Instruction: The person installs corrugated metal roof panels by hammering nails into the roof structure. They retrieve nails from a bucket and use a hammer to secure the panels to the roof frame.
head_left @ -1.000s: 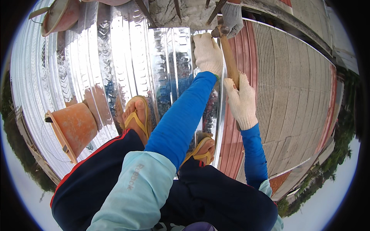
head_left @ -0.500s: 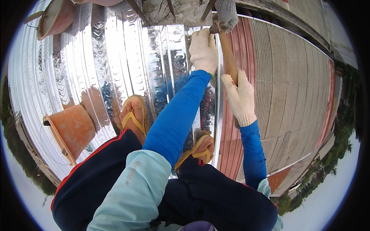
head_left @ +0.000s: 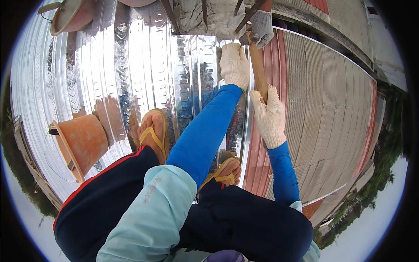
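My right hand, in a white knit glove, is wrapped round the wooden handle of a hammer. The hammer head points away from me, just beyond my left hand. My left hand, gloved in the same white knit, is closed at the far end of a shiny corrugated metal sheet, near its right edge. Whatever its fingers grip is hidden. Close to the hammer head is another person's grey-gloved hand.
An orange bucket lies tipped on the sheets at left. Another bucket sits at the far left. Upright metal bars rise from rough concrete ahead. Ridged reddish and grey roofing extends right. My sandalled feet are on the metal.
The view has shifted a little, so the far sheet edge and my left hand sit lower in the picture. Both hands keep their holds, and more of the other person's wrist shows.
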